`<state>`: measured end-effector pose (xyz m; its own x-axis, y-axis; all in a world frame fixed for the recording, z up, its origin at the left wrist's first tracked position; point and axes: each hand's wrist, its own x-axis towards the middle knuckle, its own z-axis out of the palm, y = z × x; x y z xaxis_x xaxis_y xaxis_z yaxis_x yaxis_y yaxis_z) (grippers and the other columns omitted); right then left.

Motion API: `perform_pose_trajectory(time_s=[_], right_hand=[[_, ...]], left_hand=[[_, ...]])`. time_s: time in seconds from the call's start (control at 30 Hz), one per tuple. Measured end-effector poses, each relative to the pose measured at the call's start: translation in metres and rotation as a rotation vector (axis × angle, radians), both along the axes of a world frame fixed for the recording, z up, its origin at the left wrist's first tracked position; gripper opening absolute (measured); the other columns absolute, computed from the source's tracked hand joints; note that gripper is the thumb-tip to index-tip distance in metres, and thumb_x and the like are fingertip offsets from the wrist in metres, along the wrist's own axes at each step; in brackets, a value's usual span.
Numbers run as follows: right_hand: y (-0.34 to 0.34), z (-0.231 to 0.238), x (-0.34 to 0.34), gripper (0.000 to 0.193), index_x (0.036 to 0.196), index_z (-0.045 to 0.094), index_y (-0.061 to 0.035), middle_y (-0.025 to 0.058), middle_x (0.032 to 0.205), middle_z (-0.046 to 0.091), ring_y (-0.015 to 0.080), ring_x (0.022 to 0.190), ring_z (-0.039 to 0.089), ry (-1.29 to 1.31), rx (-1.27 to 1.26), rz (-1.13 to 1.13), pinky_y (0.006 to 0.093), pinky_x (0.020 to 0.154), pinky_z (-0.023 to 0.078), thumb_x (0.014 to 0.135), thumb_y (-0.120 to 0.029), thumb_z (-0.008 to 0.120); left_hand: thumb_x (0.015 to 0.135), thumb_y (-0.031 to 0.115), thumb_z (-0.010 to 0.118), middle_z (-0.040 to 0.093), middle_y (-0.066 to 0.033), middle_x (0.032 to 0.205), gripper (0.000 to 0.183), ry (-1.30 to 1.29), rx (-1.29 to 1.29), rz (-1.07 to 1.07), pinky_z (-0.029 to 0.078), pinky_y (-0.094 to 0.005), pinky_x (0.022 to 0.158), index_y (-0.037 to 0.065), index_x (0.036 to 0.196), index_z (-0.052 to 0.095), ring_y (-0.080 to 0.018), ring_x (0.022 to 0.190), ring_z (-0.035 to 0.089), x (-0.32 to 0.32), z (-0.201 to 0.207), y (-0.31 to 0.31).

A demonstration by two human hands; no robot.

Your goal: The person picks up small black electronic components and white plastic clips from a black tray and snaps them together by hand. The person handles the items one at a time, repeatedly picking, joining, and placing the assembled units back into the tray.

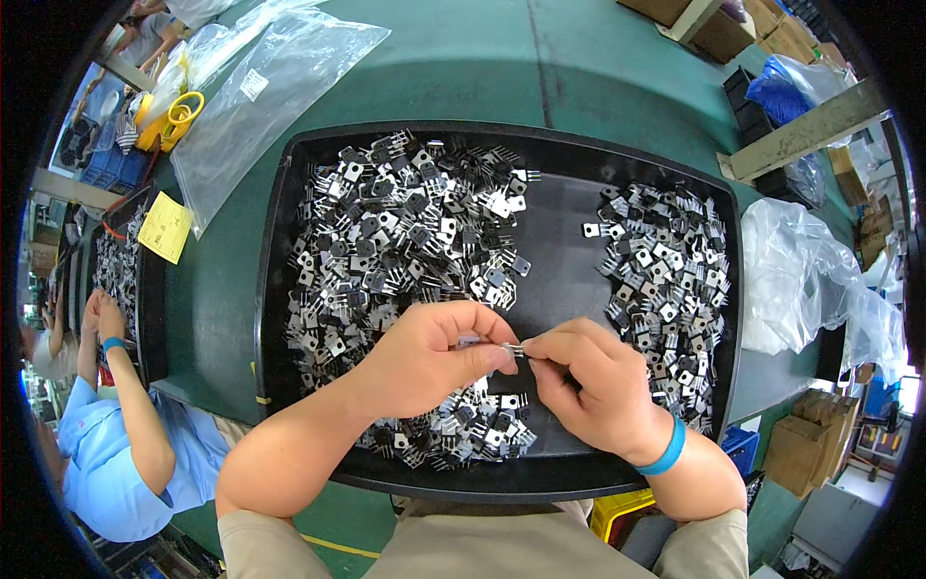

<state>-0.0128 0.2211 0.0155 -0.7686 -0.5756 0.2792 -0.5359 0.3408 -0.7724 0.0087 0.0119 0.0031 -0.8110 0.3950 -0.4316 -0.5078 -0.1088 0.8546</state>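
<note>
Over the middle of a black tray [561, 256], my two hands meet at a small transistor [513, 349] with metal legs. Thumb and forefinger of my left hand [434, 352] are closed on its body. From the other side, the fingertips of my right hand [600, 391] pinch at the ends of its legs. A blue band [667, 449] circles my right wrist. Below and around my left hand spreads a large pile of loose transistors [386, 227], black and silver. A smaller transistor pile [675, 275] lies along the tray's right side.
On the green table, a clear plastic bag [265, 106], yellow-handled scissors [183, 114] and a yellow paper slip [166, 228] lie left of the tray. Crumpled plastic [791, 275] sits to its right, near a metal post [810, 130]. A co-worker in blue [135, 463] handles parts at another tray, left.
</note>
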Motion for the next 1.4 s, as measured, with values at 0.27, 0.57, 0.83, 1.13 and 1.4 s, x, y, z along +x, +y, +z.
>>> perform_pose_trajectory(time_s=[0.27,0.57,0.83,1.13,1.4], right_hand=[[0.002,0.008,-0.006,0.013,0.09,0.065,-0.0021,0.0112,0.073,0.06,0.0239,0.062,0.061,-0.209,-0.053,-0.081,0.0311,0.054,0.045,0.078,0.003,0.063],[0.002,0.008,-0.005,0.017,0.093,0.065,-0.0014,0.0073,0.076,0.062,0.0158,0.064,0.057,-0.337,-0.021,-0.034,0.0266,0.059,0.043,0.077,0.004,0.064],[0.0,0.005,-0.003,0.014,0.093,0.065,-0.0019,0.0105,0.077,0.062,0.0205,0.065,0.06,-0.391,-0.032,-0.038,0.0298,0.057,0.045,0.08,0.001,0.062],[0.0,-0.004,-0.001,0.013,0.103,0.061,-0.0024,0.0059,0.079,0.062,0.0099,0.064,0.056,-0.825,-0.271,-0.133,0.023,0.055,0.043,0.093,-0.01,0.057],[-0.003,0.002,-0.002,0.017,0.104,0.055,-0.0055,0.003,0.068,0.059,0.0049,0.046,0.044,-1.239,-0.242,-0.057,0.0183,0.04,0.033,0.096,-0.02,0.058]], left_hand=[[0.089,0.007,0.063,0.068,-0.0056,0.086,0.011,-0.037,-0.033,0.017,0.047,-0.0213,0.067,-0.002,0.095,0.065,-0.0065,0.076,0.06,-0.002,0.007,-0.003],[0.086,0.007,0.063,0.067,-0.0043,0.078,0.01,-0.08,0.01,-0.038,0.046,-0.0222,0.064,-0.002,0.089,0.064,-0.0063,0.071,0.059,-0.002,0.004,-0.005],[0.086,0.007,0.062,0.066,-0.0047,0.077,0.011,-0.055,-0.019,-0.053,0.047,-0.022,0.065,-0.003,0.087,0.064,-0.0065,0.071,0.06,0.0,0.002,-0.001],[0.086,0.008,0.062,0.066,-0.0053,0.077,0.011,-0.07,-0.041,-0.046,0.048,-0.0226,0.066,-0.003,0.087,0.065,-0.0076,0.071,0.06,0.0,0.001,0.0],[0.086,0.009,0.062,0.065,-0.0044,0.078,0.011,-0.026,-0.055,-0.074,0.047,-0.0218,0.065,-0.002,0.087,0.064,-0.0078,0.07,0.059,0.002,0.0,0.002]])
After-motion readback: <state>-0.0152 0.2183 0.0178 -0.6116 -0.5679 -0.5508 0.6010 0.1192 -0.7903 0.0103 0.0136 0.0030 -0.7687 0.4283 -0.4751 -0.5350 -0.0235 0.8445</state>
